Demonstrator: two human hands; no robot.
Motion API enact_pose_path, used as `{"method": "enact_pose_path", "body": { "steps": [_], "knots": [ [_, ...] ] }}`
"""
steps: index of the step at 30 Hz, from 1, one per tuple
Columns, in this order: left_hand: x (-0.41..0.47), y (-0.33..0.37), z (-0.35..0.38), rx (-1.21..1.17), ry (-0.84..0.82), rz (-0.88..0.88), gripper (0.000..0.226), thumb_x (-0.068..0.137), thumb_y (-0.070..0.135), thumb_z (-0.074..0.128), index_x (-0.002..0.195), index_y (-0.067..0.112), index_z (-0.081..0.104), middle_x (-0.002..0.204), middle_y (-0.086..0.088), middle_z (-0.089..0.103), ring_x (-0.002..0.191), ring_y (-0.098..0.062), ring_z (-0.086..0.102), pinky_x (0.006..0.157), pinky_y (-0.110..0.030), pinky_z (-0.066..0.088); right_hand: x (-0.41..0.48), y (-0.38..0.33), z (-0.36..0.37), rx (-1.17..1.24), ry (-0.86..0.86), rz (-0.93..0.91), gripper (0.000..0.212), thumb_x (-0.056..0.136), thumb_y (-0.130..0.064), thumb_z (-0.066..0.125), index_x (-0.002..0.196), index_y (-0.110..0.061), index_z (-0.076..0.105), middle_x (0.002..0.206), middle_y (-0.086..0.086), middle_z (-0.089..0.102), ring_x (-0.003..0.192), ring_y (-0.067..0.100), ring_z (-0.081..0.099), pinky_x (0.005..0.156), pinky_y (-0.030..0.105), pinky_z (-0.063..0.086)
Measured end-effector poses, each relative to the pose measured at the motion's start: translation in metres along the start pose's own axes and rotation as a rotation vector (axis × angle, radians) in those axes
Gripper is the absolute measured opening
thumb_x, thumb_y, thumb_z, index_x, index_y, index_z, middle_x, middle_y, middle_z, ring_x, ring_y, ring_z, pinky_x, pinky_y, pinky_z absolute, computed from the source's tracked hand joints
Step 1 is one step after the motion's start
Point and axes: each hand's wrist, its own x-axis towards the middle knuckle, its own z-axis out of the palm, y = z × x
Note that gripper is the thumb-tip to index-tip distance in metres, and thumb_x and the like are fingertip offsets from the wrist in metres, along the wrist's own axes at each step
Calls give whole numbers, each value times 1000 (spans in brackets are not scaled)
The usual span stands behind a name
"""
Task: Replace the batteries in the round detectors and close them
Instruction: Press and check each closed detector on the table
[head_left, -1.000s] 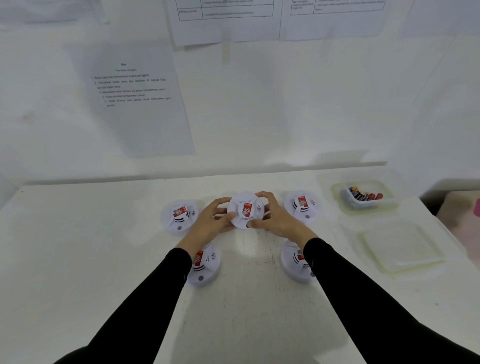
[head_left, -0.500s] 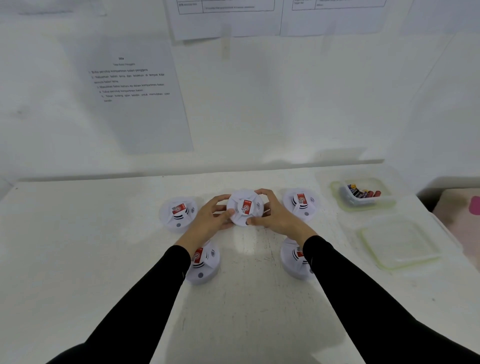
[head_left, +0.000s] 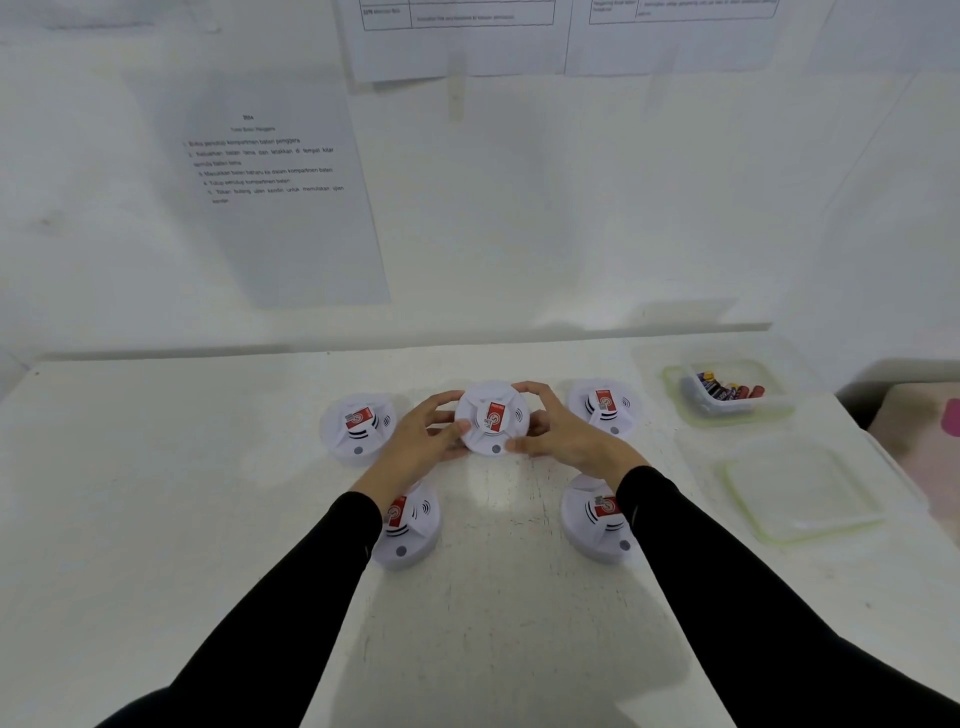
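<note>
Both hands clamp the middle detector (head_left: 492, 419) at the back of the white table (head_left: 156, 519): left hand (head_left: 422, 444) curled round its left rim, right hand (head_left: 563, 434) round its right rim, four other detectors closed around it. Judged risk: twisting while gripping base and cover together just spins the unit without opening it, or it slips. Sleeves hang over the near-left detector (head_left: 408, 525) and near-right detector (head_left: 597, 519) and could knock them; batteries wait in the container (head_left: 727, 392) far right.

The detector (head_left: 474, 422) at your right hand (head_left: 563, 439) is white with a red label (head_left: 494, 415); your sleeves (head_left: 291, 587) are black
</note>
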Motion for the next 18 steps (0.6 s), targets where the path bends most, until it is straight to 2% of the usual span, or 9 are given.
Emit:
{"method": "enact_pose_path", "body": {
  "steps": [7,11,15,18],
  "knots": [
    [1,0,0,4,-7,9,43,94,13,67,135,19,57,123,-12,66,106,-23,69,80,-30,60,2,2,-1,12,0,0,73,81,-6,75,133,-36,32,104,15,63,90,20,60,93,38,51],
    [1,1,0,8,-8,9,43,94,12,67,135,19,57,122,-11,66,104,-22,70,80,-30,60,2,1,-1,16,-3,-5,74,81,-7,75,132,-37,32,112,20,64,93,20,61,94,36,51],
    [0,1,1,9,5,8,42,94,11,66,134,19,57,121,-10,66,104,-20,70,80,-30,60,1,2,0,40,7,-16,73,80,-9,77,132,-37,34,114,23,63,94,21,61,96,41,51],
    [0,2,1,20,10,12,43,93,12,67,134,20,57,120,-9,66,103,-17,69,78,-26,60,0,1,0,30,3,-14,73,81,-7,75,133,-36,32,114,22,63,91,19,61,95,38,51]
  ]
}}
